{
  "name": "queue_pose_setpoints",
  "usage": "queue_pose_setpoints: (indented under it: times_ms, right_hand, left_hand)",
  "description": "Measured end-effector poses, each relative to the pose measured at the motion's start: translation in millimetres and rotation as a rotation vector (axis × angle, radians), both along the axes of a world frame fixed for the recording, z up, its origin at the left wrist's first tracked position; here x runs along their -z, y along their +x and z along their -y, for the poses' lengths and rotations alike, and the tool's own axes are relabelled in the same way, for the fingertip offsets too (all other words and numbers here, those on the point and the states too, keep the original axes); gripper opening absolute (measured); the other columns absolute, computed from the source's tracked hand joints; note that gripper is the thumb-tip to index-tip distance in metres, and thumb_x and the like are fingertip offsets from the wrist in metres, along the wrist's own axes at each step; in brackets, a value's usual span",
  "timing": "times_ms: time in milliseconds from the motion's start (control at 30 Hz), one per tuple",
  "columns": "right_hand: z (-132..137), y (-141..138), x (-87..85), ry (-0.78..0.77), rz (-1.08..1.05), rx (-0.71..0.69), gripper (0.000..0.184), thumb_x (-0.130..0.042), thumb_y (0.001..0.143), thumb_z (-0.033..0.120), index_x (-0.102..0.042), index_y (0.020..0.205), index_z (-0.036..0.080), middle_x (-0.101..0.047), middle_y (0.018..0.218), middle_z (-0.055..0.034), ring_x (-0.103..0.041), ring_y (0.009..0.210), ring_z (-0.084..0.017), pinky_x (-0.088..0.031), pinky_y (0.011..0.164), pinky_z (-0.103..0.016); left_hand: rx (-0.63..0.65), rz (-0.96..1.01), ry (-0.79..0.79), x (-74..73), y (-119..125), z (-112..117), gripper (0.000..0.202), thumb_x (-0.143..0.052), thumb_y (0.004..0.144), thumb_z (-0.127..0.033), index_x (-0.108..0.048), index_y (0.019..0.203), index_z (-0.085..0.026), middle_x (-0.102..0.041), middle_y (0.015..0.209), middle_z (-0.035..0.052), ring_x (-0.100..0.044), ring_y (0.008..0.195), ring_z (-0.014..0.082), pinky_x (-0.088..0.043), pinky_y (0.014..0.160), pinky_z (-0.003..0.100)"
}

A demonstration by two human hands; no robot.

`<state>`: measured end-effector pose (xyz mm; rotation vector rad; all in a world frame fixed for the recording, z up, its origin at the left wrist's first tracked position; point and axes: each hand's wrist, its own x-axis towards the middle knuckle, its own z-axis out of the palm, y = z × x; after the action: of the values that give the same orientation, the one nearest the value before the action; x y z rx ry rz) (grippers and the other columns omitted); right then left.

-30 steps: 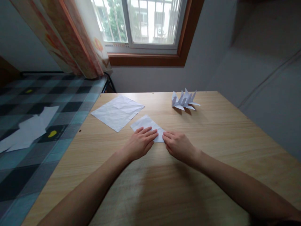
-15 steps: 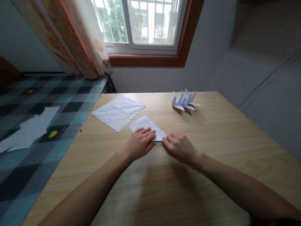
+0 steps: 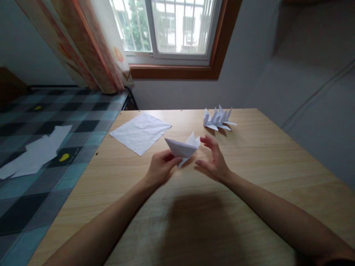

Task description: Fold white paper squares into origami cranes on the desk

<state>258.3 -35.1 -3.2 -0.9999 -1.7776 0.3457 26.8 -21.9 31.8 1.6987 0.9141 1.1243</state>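
Note:
A folded sheet of white paper [image 3: 183,148] is held up off the wooden table [image 3: 133,229], its flaps spreading apart and one corner pointing up on the right. My left hand [image 3: 162,166] pinches its lower left edge, thumb on the near side; the other fingers are partly behind the paper. Just right of the paper, my right hand [image 3: 213,159] is open, thumb and fingers apart, touching nothing that I can see. Beyond the left hand lies a flat, creased white paper square [image 3: 141,132]. Several folded paper pieces with pointed tips [image 3: 217,119] stand in a cluster at the back right.
On the left, a bed with a checked cover [image 3: 27,210] adjoins the table, with loose white paper sheets [image 3: 41,149] on it. A curtain [image 3: 94,48] hangs beside the window [image 3: 180,29] behind the table. A cable [image 3: 318,90] runs along the right wall.
The folded paper was flat under both hands; now it is lifted, turned and partly spread in my left hand. My right hand has let go and opened to the right.

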Motion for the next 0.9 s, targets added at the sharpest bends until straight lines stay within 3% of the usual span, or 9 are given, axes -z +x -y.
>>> queue_pose_setpoints:
  times_ms: [100,200,300,433,600,667,767,833,900]
  right_hand:
    - [-1,0,0.8,-0.008,-0.111,-0.009,0.071,-0.056,0.091,0.054,-0.025,0.149,0.028,-0.047,0.143,-0.0146,-0.052,0.128,-0.03,-0.046,0.105,-0.053]
    - [3,2,-2.0,0.1,-0.054,0.016,0.077,-0.05,0.089,0.065,-0.022,0.151,0.028,-0.039,0.149,-0.0158,-0.047,0.133,-0.033,-0.044,0.107,-0.057]
    - [9,3,-7.3,0.256,0.164,-0.007,0.095,-0.054,0.08,0.076,-0.018,0.154,0.029,-0.028,0.155,-0.0157,-0.034,0.142,-0.039,-0.038,0.11,-0.062]
    - [16,1,-13.3,0.44,0.329,0.107,0.096,-0.06,0.079,0.073,-0.019,0.155,0.031,-0.015,0.161,-0.0134,-0.024,0.146,-0.042,-0.031,0.114,-0.063]
    - [22,-8,-13.7,0.458,0.574,-0.08,0.1,-0.056,0.078,0.078,-0.028,0.152,0.016,-0.039,0.15,-0.0217,-0.031,0.144,-0.04,-0.027,0.116,-0.061]
    - [24,-12,-13.4,0.466,0.62,-0.129,0.087,-0.057,0.085,0.066,-0.031,0.15,0.013,-0.046,0.146,-0.0223,-0.032,0.144,-0.037,-0.028,0.117,-0.058]
    - [22,-14,-14.1,0.463,0.637,-0.104,0.058,-0.055,0.094,0.033,-0.038,0.147,0.013,-0.053,0.143,-0.0189,-0.037,0.143,-0.031,-0.031,0.116,-0.054]
    - [19,-12,-13.6,0.433,0.632,-0.111,0.051,-0.05,0.093,0.021,-0.043,0.143,0.014,-0.059,0.139,-0.0161,-0.046,0.137,-0.028,-0.036,0.114,-0.05]
    - [15,-8,-11.1,0.385,0.63,-0.167,0.044,-0.048,0.093,0.019,-0.051,0.137,0.014,-0.065,0.131,-0.014,-0.056,0.127,-0.026,-0.043,0.108,-0.046]
  left_hand:
    - [0.046,0.317,-0.316,-4.6,4,-2,0.032,-0.082,0.064,-0.031,-0.07,0.088,-0.014,-0.077,0.083,0.0057,-0.07,0.074,0.0198,-0.055,0.07,0.03]
    - [0.068,0.437,-0.48,-6.9,3,-5,0.045,-0.087,0.057,-0.033,-0.065,0.092,-0.013,-0.075,0.079,0.0054,-0.07,0.07,0.0188,-0.056,0.068,0.03]
    - [-0.073,0.426,-0.491,-5.1,1,-8,0.052,-0.086,0.058,-0.032,-0.059,0.098,-0.015,-0.072,0.068,0.0011,-0.067,0.059,0.0156,-0.054,0.059,0.026]
    - [-0.268,0.3,-0.419,-0.3,0,-10,0.065,-0.08,0.064,-0.027,-0.05,0.121,-0.017,-0.064,0.057,-0.0055,-0.056,0.043,0.0108,-0.044,0.043,0.018]
    - [-0.287,0.339,-0.43,0.5,0,-11,0.085,-0.078,0.066,-0.027,-0.037,0.14,-0.023,-0.06,0.059,-0.0091,-0.051,0.037,0.0095,-0.043,0.036,0.018]
    - [-0.262,0.403,-0.487,-0.1,-1,-12,0.083,-0.079,0.065,-0.029,-0.039,0.138,-0.021,-0.061,0.063,-0.0075,-0.053,0.04,0.01,-0.045,0.036,0.02]
    - [-0.236,0.418,-0.537,0.6,-1,-14,0.071,-0.078,0.066,-0.033,-0.047,0.128,-0.018,-0.059,0.063,-0.0068,-0.052,0.041,0.0104,-0.047,0.038,0.023]
    - [-0.215,0.32,-0.499,1.8,-2,-13,0.059,-0.075,0.069,-0.036,-0.053,0.12,-0.017,-0.054,0.06,-0.0081,-0.049,0.041,0.0101,-0.047,0.04,0.024]
    - [-0.21,0.094,-0.357,2.8,-4,-11,0.041,-0.07,0.076,-0.038,-0.06,0.11,-0.017,-0.049,0.055,-0.0088,-0.047,0.04,0.0096,-0.043,0.042,0.024]
